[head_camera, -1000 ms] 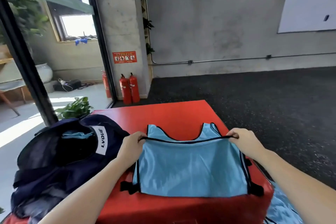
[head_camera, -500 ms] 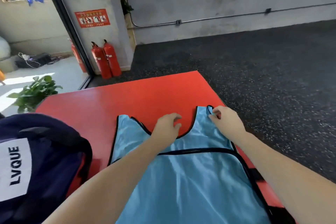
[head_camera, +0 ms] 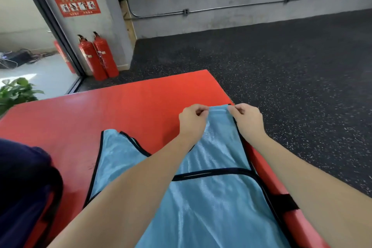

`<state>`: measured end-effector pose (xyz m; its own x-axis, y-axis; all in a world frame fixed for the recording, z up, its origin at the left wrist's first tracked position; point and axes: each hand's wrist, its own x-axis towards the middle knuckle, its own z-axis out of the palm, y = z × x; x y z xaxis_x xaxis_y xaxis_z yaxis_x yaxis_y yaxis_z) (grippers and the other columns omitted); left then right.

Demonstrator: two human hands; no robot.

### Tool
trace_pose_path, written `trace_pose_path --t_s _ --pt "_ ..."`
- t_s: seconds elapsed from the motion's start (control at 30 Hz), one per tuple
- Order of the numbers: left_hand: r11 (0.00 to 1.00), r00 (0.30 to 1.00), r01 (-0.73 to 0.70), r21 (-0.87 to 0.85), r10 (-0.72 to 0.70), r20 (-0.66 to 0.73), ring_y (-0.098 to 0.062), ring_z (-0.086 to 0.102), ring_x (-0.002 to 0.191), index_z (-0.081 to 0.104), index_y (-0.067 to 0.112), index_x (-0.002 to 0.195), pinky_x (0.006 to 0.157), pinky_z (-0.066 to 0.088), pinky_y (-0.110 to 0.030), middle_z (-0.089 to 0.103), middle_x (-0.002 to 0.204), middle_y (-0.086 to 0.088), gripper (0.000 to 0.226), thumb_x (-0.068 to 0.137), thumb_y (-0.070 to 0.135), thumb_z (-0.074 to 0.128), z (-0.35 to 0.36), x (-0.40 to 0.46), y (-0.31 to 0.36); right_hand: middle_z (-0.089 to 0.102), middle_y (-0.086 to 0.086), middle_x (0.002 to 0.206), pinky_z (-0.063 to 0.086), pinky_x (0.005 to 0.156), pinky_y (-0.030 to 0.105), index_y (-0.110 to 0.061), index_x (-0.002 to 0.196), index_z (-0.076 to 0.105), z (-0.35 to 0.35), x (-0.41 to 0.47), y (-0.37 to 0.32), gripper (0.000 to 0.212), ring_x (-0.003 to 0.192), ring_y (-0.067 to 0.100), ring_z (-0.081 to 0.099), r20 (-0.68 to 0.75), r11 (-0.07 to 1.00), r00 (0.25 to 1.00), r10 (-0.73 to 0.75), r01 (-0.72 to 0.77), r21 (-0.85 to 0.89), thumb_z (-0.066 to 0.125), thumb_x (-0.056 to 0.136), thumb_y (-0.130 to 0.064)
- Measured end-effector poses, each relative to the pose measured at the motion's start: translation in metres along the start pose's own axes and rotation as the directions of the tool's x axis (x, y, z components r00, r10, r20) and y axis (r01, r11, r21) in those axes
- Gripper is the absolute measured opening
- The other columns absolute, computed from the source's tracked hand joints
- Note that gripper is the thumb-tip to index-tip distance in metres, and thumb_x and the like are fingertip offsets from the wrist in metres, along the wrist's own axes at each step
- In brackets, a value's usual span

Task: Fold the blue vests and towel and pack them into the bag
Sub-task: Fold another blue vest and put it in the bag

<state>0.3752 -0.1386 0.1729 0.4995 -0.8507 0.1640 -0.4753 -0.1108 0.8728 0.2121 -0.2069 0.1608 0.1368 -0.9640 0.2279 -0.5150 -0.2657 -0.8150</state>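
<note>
A dark blue bag (head_camera: 24, 193) sits at the near left, cut off by the edge, with no writing showing; a light blue vest (head_camera: 201, 197) with black trim lies flat on the red surface (head_camera: 100, 110), its near end cut off; the left hand (head_camera: 192, 122) and right hand (head_camera: 248, 120) each pinch the far strap's top with curled fingers; farther off stand two red fire extinguishers (head_camera: 98, 56) below a red sign (head_camera: 77, 4), its words too small to read.

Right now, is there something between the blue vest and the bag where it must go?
Nothing visible lies between them. The blue vest lies on the red mat, both hands pinching its far strap; the dark bag sits to its left, with bare mat between.
</note>
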Motion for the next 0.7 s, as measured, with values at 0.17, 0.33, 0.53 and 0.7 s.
trace_pose_path --t_s 0.17,0.33,0.53,0.7 --pt "0.922 0.964 -0.087 0.376 -0.018 0.266 -0.019 0.05 0.121 0.066 0.032 0.125 0.111 0.034 -0.046 0.058 0.13 0.005 0.031 0.096 0.039 0.062 -0.002 -0.008 -0.009 0.063 0.004 0.11 0.047 0.086 0.037 -0.014 0.118 0.063 0.0 -0.004 0.011 0.033 0.102 0.024 0.06 0.107 0.967 0.994 0.017 0.011 -0.253 0.065 0.095 -0.038" --pt "0.908 0.973 -0.102 0.407 0.005 0.231 -0.022 0.032 0.136 0.063 0.036 0.127 0.111 0.021 -0.047 0.039 0.147 0.003 0.031 0.098 0.042 0.056 -0.034 -0.034 -0.015 0.057 0.003 0.12 0.05 0.087 0.043 -0.02 0.122 0.056 0.0 -0.021 -0.018 0.028 0.108 0.027 0.056 0.152 0.889 0.987 -0.048 0.111 -0.443 0.053 0.1 -0.037" --pt "0.951 0.999 -0.021 0.309 0.03 -0.023 -0.013 0.051 0.122 0.069 0.036 0.114 0.108 0.037 -0.047 0.056 0.125 0.009 0.023 0.092 0.029 0.066 -0.116 -0.065 -0.048 0.065 -0.002 0.107 0.05 0.086 0.039 -0.022 0.11 0.063 0.045 -0.059 -0.079 0.021 0.103 0.022 0.061 0.28 0.909 0.945 -0.168 0.259 -0.327 0.059 0.096 -0.038" --pt "0.95 0.952 0.156 0.272 -0.071 -0.298 -0.018 0.053 0.118 0.07 0.03 0.114 0.106 0.04 -0.046 0.059 0.125 0.004 0.028 0.09 0.018 0.063 -0.194 -0.081 -0.099 0.069 -0.005 0.097 0.051 0.082 0.035 -0.021 0.103 0.068 0.112 -0.096 -0.126 0.02 0.093 0.017 0.063 0.448 0.917 0.862 -0.239 0.352 -0.187 0.061 0.096 -0.038"
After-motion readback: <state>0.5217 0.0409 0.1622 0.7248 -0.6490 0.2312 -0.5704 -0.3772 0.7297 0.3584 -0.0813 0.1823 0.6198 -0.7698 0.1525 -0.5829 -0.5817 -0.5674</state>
